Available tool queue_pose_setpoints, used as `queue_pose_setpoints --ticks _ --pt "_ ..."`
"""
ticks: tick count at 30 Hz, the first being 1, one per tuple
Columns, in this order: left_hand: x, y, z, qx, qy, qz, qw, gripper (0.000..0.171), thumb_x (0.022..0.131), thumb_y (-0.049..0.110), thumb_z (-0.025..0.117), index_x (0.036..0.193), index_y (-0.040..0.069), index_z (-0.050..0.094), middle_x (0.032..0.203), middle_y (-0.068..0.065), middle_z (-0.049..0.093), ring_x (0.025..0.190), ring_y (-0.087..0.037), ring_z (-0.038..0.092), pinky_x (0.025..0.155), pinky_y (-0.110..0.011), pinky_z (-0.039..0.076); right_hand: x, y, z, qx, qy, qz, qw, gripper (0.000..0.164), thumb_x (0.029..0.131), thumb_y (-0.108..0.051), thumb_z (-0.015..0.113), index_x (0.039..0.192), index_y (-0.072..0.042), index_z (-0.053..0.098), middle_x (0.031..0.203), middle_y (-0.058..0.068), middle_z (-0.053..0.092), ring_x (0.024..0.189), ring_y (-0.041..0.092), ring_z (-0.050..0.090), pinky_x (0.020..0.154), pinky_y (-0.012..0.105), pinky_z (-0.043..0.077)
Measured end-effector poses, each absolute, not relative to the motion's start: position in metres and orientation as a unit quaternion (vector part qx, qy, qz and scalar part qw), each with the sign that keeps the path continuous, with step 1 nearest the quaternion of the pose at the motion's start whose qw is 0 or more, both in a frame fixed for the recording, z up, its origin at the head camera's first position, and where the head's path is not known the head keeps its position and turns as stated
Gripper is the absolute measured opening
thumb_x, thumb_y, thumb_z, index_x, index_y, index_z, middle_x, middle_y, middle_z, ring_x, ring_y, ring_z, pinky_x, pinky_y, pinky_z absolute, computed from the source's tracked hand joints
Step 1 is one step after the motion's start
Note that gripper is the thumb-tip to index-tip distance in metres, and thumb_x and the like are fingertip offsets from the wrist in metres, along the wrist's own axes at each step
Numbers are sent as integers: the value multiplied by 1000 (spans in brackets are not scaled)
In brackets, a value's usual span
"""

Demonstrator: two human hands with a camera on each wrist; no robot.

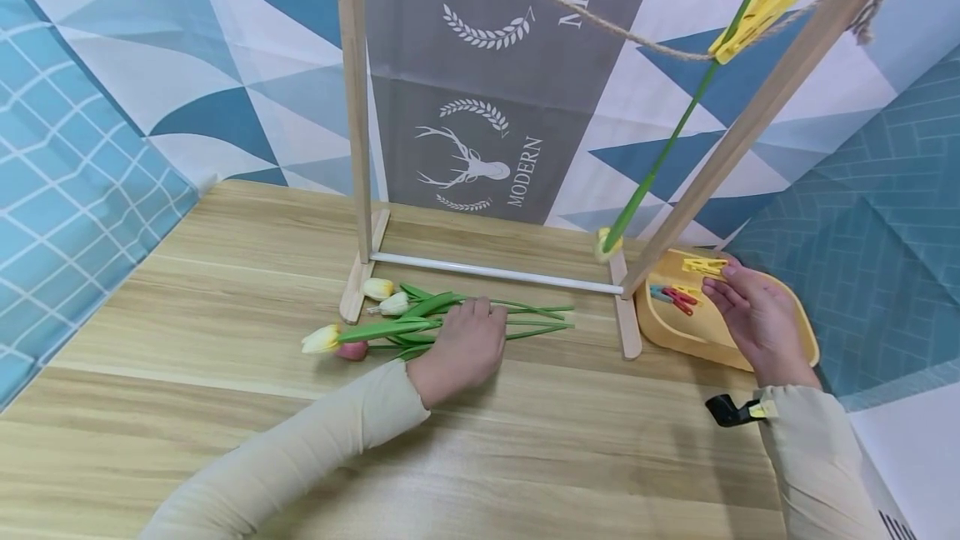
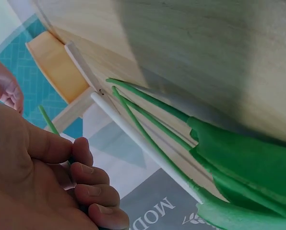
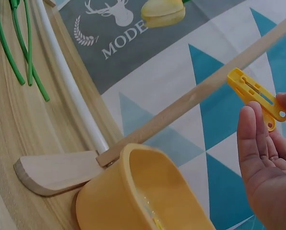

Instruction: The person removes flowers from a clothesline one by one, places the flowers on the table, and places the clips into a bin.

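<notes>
My left hand pinches the green stem of a white-and-yellow tulip just above the tabletop; the stem's end pokes out past the fingers in the left wrist view. Under and beside it lie several more tulips, white and pink, their stems pointing right. Over the yellow basin, my right hand holds a yellow clothespin between thumb and fingers. Another tulip hangs head down from the rope, clipped by a yellow clothespin.
A wooden frame with a left post, a right post and a white crossbar stands at the back of the wooden table. Red, blue and yellow clothespins lie in the basin. Patterned cloth hangs behind.
</notes>
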State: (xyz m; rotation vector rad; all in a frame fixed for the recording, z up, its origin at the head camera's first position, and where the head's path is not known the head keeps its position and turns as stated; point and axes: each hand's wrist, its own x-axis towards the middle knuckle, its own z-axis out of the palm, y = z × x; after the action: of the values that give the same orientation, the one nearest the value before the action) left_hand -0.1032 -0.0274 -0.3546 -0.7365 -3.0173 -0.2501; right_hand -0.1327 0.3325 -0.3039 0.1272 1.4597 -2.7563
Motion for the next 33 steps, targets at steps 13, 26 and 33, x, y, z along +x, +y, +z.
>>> queue_pose_setpoints --ticks 13,26,33 --pt "-100 -26 -361 -242 -968 -66 17 16 96 17 41 96 5 52 89 -12 52 85 -26 51 64 -36 40 -134 345 -318 27 440 -897 23 20 94 1 49 100 3 68 94 11 70 84 23 69 78 30 55" --pt "-97 -24 -364 -248 -968 -49 3 15 96 18 40 94 6 50 84 -10 50 82 -26 52 67 -35 40 -136 358 -327 64 442 -895 15 18 92 1 52 97 1 69 92 10 70 83 23 69 76 30 56" --pt "-94 -24 -367 -248 -967 -56 -3 16 96 19 41 91 7 50 83 -9 50 79 -24 50 65 -33 39 -136 365 -331 88 443 -892 8 16 92 1 53 97 0 68 90 9 69 81 22 69 75 30 56"
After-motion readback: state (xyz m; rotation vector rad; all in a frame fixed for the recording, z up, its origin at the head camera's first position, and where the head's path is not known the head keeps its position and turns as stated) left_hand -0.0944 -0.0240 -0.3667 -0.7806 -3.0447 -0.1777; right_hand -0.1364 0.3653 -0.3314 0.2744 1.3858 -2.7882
